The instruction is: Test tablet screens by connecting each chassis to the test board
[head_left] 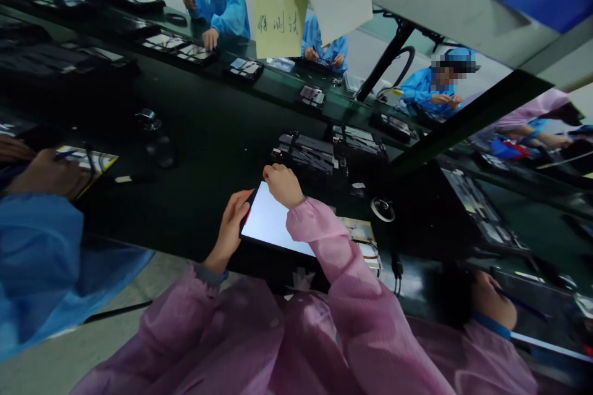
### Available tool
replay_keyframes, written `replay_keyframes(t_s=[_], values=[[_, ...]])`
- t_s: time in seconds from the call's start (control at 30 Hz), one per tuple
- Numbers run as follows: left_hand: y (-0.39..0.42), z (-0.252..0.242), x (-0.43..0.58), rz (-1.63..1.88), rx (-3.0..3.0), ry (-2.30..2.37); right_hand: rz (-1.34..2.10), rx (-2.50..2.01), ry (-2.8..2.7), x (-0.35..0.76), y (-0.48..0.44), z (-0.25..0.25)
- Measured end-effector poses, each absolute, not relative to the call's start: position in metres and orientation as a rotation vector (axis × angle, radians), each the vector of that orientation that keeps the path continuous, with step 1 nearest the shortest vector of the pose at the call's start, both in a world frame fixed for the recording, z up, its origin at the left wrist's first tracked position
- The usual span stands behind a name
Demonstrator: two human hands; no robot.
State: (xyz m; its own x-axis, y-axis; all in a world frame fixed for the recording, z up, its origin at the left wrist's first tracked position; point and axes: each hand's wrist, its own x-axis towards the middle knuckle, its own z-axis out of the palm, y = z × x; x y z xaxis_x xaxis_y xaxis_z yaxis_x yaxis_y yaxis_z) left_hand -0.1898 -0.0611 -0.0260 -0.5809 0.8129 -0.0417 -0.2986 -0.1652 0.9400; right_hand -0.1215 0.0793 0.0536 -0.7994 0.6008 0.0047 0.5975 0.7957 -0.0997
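Observation:
A tablet [273, 226] with a bright white screen and a dark frame lies tilted in front of me near the bench edge. My left hand [233, 220] grips its left side, thumb and fingers along the frame, beside a small red strip on the screen edge. Across the screen reaches my right forearm in a pink sleeve. At the tablet's top left corner my right hand [283, 185] is closed, its fingers curled down and mostly hidden. Whatever they may hold cannot be seen. To the right of the tablet lies a yellow-edged sheet [359, 229] with a cable on it.
Trays of dark devices [306, 153] stand just beyond my hands. A white tape roll [382, 210] lies at right. Co-workers' hands work at the left [46, 176] and right [493, 302]. Paper notes [280, 21] hang above; a slanted dark post [456, 120] crosses at right.

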Motion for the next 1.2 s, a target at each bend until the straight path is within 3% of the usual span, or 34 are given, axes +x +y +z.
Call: replay_keyframes(t_s=[0.13,0.27,0.57,0.8,1.2], values=[[-0.061,-0.025,-0.191,1.827,0.631,1.336,0.000,-0.883,-2.901,-0.086,0.064,0.062],[-0.061,-0.024,-0.193,1.849,0.587,1.293,0.213,-0.874,-2.678,-0.003,0.041,0.075],[-0.057,-0.037,-0.197,1.839,0.771,1.268,0.680,-1.402,-1.777,0.166,0.014,0.074],[-0.054,-0.041,-0.200,1.867,0.751,1.263,0.746,-1.255,-1.505,0.158,0.009,0.093],[-0.056,-0.035,-0.197,1.901,0.731,1.242,0.763,-1.080,-1.679,0.095,0.014,0.105]])
